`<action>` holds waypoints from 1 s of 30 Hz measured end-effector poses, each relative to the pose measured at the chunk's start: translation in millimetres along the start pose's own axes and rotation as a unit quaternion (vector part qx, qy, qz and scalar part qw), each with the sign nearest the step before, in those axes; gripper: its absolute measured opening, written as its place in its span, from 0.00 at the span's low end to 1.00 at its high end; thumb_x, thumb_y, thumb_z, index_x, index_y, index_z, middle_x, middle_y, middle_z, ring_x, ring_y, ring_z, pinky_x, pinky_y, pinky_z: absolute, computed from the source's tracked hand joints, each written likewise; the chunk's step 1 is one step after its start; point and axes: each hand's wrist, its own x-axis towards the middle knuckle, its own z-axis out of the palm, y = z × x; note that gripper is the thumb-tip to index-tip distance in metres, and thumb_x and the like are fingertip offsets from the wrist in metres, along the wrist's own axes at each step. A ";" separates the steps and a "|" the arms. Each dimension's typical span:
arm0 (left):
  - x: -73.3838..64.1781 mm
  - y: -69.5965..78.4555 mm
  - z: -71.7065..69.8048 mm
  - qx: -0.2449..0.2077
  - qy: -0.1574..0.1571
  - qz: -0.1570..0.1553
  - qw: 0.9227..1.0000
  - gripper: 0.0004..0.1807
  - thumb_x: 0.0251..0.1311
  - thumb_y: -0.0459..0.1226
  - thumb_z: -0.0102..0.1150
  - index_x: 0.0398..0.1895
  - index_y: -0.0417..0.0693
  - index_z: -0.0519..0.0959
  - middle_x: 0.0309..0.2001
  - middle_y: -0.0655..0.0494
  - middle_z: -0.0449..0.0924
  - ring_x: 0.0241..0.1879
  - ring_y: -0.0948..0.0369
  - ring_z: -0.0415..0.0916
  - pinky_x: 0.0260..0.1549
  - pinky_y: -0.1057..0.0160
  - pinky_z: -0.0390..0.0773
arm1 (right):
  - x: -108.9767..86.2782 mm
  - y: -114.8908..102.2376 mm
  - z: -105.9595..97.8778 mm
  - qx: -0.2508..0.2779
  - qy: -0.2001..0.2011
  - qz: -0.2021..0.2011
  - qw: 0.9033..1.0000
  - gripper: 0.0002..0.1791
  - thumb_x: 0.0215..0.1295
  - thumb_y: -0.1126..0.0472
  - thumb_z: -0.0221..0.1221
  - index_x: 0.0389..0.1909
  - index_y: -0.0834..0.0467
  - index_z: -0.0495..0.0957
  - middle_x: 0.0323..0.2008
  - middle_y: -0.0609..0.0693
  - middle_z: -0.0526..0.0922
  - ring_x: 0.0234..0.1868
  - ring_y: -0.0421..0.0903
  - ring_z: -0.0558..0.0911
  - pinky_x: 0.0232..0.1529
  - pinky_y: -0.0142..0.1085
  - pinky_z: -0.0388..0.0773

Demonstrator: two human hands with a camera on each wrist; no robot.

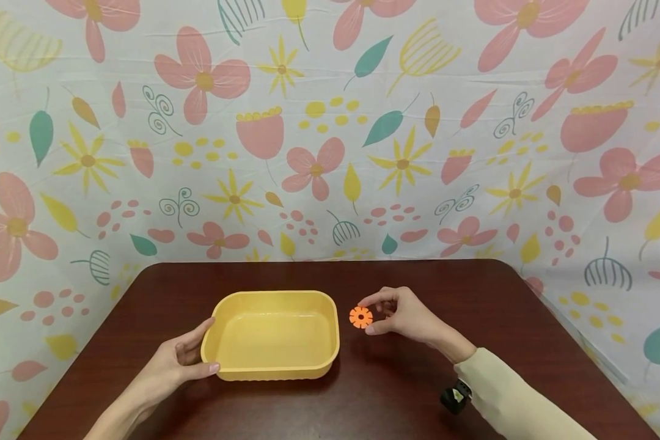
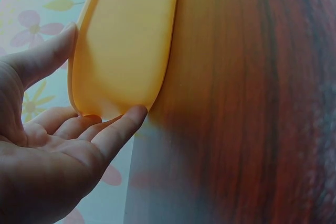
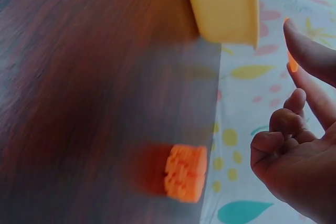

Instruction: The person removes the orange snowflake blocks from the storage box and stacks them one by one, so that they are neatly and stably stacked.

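Observation:
A yellow rectangular plastic basin [image 1: 269, 339] sits on the dark table. My left hand [image 1: 170, 366] holds its left end, with the thumb and fingers spread around the end wall; in the left wrist view the fingertips touch the basin [image 2: 121, 51]. To the right of the basin, my right hand [image 1: 404, 315] pinches an orange notched disc [image 1: 360, 317] with a hole in its middle between thumb and index finger. The right wrist view shows this disc [image 3: 291, 59] nearly edge-on. There, a blurred orange stack of notched pieces [image 3: 186, 174] stands on the table; the head view does not show it.
The dark brown wooden table [image 1: 363, 397] has rounded far corners. Behind and beside it hangs a floral-print cloth [image 1: 319, 91]. A small black device [image 1: 455, 397] is strapped at the right sleeve's cuff.

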 end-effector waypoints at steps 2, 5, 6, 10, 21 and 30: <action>0.1 0.2 -0.2 0.001 0.002 -0.001 1.000 0.53 0.62 0.33 0.75 0.85 0.39 0.52 0.81 0.39 0.52 0.74 0.41 0.63 0.54 0.67 0.77 | -3.7 3.9 -3.2 0.002 0.009 0.009 1.000 0.21 0.56 0.66 0.79 0.52 0.59 0.89 0.35 0.60 0.74 0.36 0.54 0.71 0.33 0.34 0.68; 0.2 0.2 -0.1 0.000 0.003 -0.002 1.000 0.53 0.62 0.33 0.75 0.85 0.39 0.52 0.81 0.38 0.52 0.74 0.40 0.63 0.54 0.66 0.77 | -8.9 9.9 -8.3 0.001 0.023 0.020 1.000 0.22 0.56 0.67 0.79 0.53 0.60 0.88 0.34 0.56 0.74 0.36 0.52 0.71 0.32 0.34 0.67; 0.2 0.0 0.0 -0.001 0.003 -0.002 1.000 0.53 0.62 0.33 0.75 0.85 0.39 0.52 0.81 0.38 0.52 0.74 0.40 0.63 0.54 0.66 0.77 | -10.6 12.2 -9.8 -0.003 0.027 0.024 0.999 0.22 0.56 0.67 0.79 0.53 0.60 0.88 0.33 0.56 0.74 0.36 0.52 0.71 0.32 0.34 0.67; 0.4 -0.7 0.5 -0.002 0.000 0.000 1.000 0.54 0.62 0.33 0.75 0.85 0.39 0.51 0.81 0.39 0.52 0.74 0.40 0.63 0.55 0.66 0.77 | -16.2 23.1 -15.9 -0.013 0.038 0.042 0.998 0.22 0.56 0.66 0.79 0.53 0.60 0.88 0.35 0.59 0.76 0.36 0.51 0.72 0.33 0.34 0.69; 0.0 -1.1 0.3 0.000 0.003 0.001 1.000 0.53 0.62 0.33 0.75 0.85 0.39 0.51 0.81 0.38 0.53 0.73 0.39 0.64 0.54 0.66 0.77 | -25.8 47.2 -31.9 -0.008 0.056 0.045 0.997 0.23 0.57 0.67 0.78 0.54 0.63 0.87 0.34 0.62 0.75 0.31 0.47 0.70 0.30 0.33 0.67; 0.0 -0.7 0.1 -0.003 -0.004 0.003 1.000 0.53 0.63 0.33 0.74 0.85 0.40 0.50 0.81 0.37 0.53 0.74 0.39 0.64 0.54 0.66 0.78 | -28.2 61.3 -42.9 -0.024 0.074 0.052 0.996 0.25 0.57 0.66 0.78 0.56 0.64 0.86 0.31 0.58 0.72 0.29 0.48 0.66 0.28 0.35 0.63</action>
